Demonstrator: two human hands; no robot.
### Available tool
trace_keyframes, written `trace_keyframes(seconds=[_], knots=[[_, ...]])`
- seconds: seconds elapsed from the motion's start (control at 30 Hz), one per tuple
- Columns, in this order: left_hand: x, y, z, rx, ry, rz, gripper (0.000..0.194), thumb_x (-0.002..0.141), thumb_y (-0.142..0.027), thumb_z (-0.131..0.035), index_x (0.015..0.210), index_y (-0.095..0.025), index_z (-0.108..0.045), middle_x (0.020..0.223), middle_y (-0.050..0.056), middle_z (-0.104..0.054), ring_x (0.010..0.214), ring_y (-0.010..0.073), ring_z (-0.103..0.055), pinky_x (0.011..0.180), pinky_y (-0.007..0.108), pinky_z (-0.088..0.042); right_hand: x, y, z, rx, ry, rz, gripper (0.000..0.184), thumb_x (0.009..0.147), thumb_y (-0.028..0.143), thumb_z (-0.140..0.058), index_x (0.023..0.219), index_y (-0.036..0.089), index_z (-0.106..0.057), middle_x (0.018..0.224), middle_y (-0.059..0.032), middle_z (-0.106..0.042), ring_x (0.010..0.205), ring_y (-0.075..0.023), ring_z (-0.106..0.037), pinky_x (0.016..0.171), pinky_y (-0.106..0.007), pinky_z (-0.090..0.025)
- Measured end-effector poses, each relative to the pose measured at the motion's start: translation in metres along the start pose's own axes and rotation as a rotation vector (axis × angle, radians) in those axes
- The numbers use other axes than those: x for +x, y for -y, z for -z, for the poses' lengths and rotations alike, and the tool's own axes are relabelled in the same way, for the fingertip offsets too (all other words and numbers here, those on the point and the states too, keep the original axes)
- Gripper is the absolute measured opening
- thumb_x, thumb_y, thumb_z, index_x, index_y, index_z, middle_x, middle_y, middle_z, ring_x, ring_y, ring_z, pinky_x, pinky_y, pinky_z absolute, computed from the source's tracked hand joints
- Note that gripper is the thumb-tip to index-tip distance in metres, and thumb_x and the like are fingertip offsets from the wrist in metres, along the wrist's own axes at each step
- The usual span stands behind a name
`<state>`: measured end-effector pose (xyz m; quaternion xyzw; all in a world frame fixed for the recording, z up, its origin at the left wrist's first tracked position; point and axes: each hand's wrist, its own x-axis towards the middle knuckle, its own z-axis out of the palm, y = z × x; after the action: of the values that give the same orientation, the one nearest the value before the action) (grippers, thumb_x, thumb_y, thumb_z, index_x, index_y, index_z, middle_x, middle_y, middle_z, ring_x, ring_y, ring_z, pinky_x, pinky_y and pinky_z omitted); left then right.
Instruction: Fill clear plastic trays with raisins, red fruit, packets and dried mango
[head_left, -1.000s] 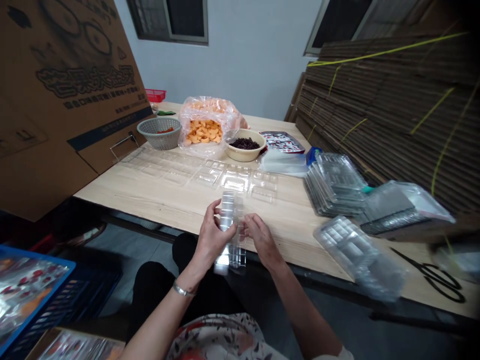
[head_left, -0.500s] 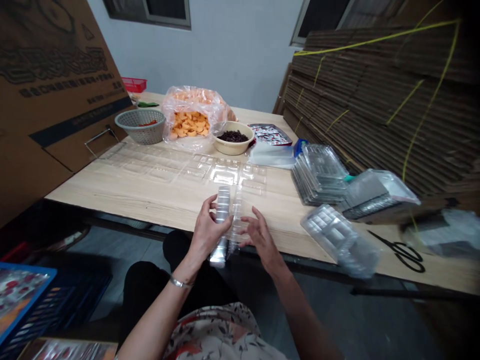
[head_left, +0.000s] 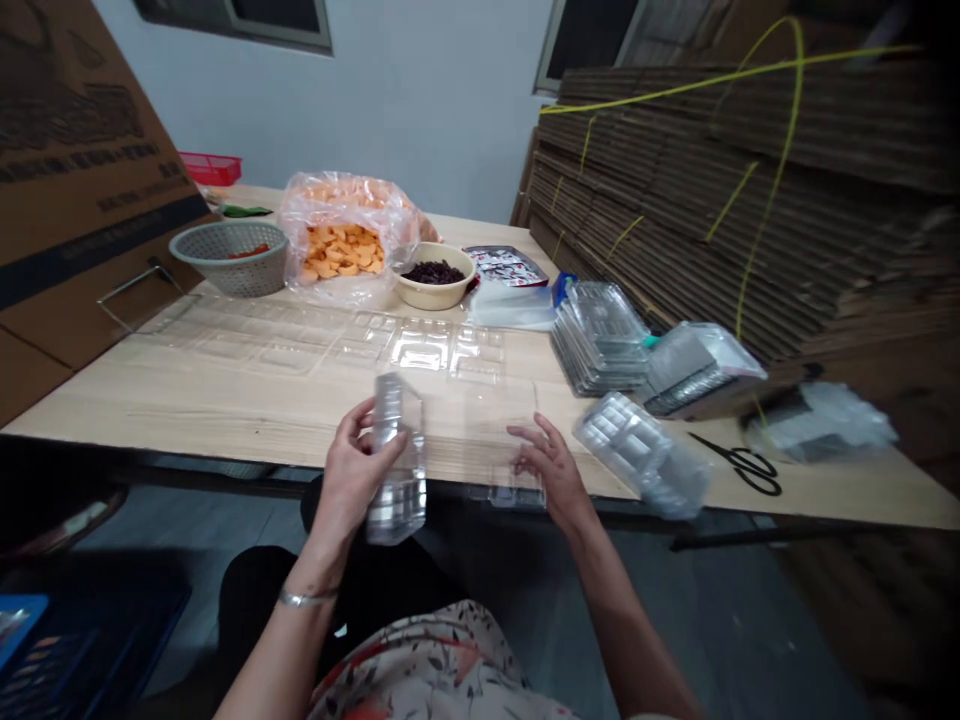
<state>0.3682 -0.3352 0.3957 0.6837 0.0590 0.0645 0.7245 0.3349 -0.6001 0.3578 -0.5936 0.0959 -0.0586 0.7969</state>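
My left hand (head_left: 361,462) is closed round a stack of clear plastic trays (head_left: 401,490), thumb on the near face, the stack tilted at the table's front edge. To its right, my right hand (head_left: 551,468) has its fingers curled at the side of a single clear plastic tray (head_left: 504,450), which is smeared by motion. Behind both hands, several clear compartment trays (head_left: 360,335) lie in a row across the wooden table (head_left: 247,400).
A grey basket (head_left: 247,265), a bag of orange pieces (head_left: 345,250) and a bowl (head_left: 435,285) of dark bits stand behind. At right are stacked trays (head_left: 600,340), more trays (head_left: 645,455) and black scissors (head_left: 739,463). Flattened cardboard (head_left: 660,200) is piled beyond.
My hands have moved apart. The single tray has come away from the stack towards the right with my right hand, and the camera view has turned slightly right.
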Motion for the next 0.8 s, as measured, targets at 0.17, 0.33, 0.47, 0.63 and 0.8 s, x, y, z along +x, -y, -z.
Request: trace_keyframes(seconds=[0.17,0.33,0.47,0.63,0.8], knots=[[0.005,-0.001,0.009,0.008,-0.066,-0.028,0.069,0.062,-0.038,-0.082,0.124,-0.019,-0.056,0.110,0.006,-0.062,0.087,0.0158,-0.065,0.079,0.028,-0.053,0.002,0.005,0.009,0.075,-0.057,0.047,0.063,0.074,0.029,-0.076,0.129,0.023,-0.045,0.114,-0.0066,-0.069,0.069,-0.0127,-0.062,0.069,-0.032,-0.052],[0.006,-0.004,0.008,-0.042,-0.078,-0.006,0.073,0.058,-0.039,-0.084,0.123,-0.017,-0.057,0.109,0.006,-0.063,0.089,0.0165,-0.064,0.080,0.028,-0.052,0.007,0.015,0.013,0.117,-0.106,0.103,0.071,0.069,0.029,-0.081,0.130,0.023,-0.045,0.109,-0.0040,-0.071,0.068,-0.0125,-0.065,0.070,-0.029,-0.053],[0.006,-0.002,0.010,-0.125,-0.088,0.043,0.076,0.057,-0.037,-0.085,0.124,-0.017,-0.058,0.111,0.007,-0.065,0.091,0.0172,-0.064,0.082,0.028,-0.051,0.004,0.017,0.017,0.192,-0.269,0.164,0.069,0.064,0.025,-0.085,0.123,0.025,-0.050,0.101,0.0002,-0.073,0.080,-0.0159,-0.071,0.079,-0.030,-0.055],[0.008,0.002,0.018,-0.223,-0.108,0.032,0.068,0.061,-0.035,-0.083,0.122,-0.016,-0.059,0.114,0.009,-0.067,0.094,0.0174,-0.065,0.080,0.025,-0.051,-0.016,-0.015,0.008,0.459,-0.359,-0.060,0.030,0.066,0.025,-0.083,0.089,0.022,-0.064,0.104,-0.0020,-0.074,0.108,-0.0189,-0.066,0.091,-0.030,-0.054],[0.009,0.000,0.028,-0.273,-0.074,0.059,0.065,0.064,-0.033,-0.081,0.123,-0.016,-0.061,0.115,0.009,-0.069,0.090,0.0161,-0.066,0.078,0.024,-0.051,-0.034,-0.048,-0.007,0.472,-0.352,-0.288,0.027,0.079,0.045,-0.073,0.098,0.026,-0.068,0.126,-0.0005,-0.067,0.118,-0.0173,-0.060,0.078,-0.026,-0.058]])
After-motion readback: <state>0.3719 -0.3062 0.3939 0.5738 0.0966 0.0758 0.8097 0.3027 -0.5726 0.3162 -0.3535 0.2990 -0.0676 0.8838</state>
